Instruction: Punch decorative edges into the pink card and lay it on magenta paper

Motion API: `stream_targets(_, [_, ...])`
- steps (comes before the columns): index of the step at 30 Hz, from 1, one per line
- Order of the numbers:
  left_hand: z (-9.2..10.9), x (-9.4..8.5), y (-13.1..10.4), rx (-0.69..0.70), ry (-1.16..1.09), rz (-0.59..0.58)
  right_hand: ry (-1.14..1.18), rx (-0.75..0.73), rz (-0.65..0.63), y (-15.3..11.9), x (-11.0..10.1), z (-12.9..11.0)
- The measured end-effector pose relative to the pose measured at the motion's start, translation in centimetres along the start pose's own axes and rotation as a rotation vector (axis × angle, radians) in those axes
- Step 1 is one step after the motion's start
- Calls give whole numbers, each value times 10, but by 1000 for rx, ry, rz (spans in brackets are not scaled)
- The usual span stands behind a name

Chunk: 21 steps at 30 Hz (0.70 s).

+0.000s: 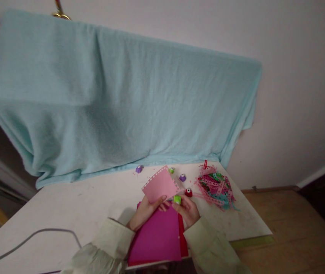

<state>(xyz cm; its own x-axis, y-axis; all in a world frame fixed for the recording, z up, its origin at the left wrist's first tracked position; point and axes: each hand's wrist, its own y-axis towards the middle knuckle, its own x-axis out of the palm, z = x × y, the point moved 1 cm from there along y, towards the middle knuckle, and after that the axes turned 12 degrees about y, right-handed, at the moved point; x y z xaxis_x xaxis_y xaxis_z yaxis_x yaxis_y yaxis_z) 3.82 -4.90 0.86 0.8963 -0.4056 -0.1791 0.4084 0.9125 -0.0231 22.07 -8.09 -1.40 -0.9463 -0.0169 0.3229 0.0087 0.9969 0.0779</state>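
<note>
My left hand [146, 213] grips a light pink sheet of paper [161, 186] by its near edge, thumb on top. Rows of small cut-outs run along the sheet's far left and right edges. My right hand [190, 210] is closed on a small bright green craft punch [177, 199], at the sheet's near right corner. Whether the paper sits inside the punch's slot I cannot tell. Beneath both hands lies a stack of magenta paper [156, 239] with red paper [183, 238] showing at its edges.
Beyond the sheet stand a purple punch [139, 169], another green punch [172, 170], a second purple punch [182, 177] and a red punch [188, 192]. Punched paper strips [215, 186] are heaped at right. A light blue cloth [151, 102] hangs behind; a grey cable [51, 230] crosses the left.
</note>
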Motion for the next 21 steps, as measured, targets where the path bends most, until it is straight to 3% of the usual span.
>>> stream_targets(16, [-18,-1,3,26,147,28,19,2,2,-2,3,2])
stream_targets(21, [-14,-1,2,30,170,33,9,0,-1,-3,4,-2])
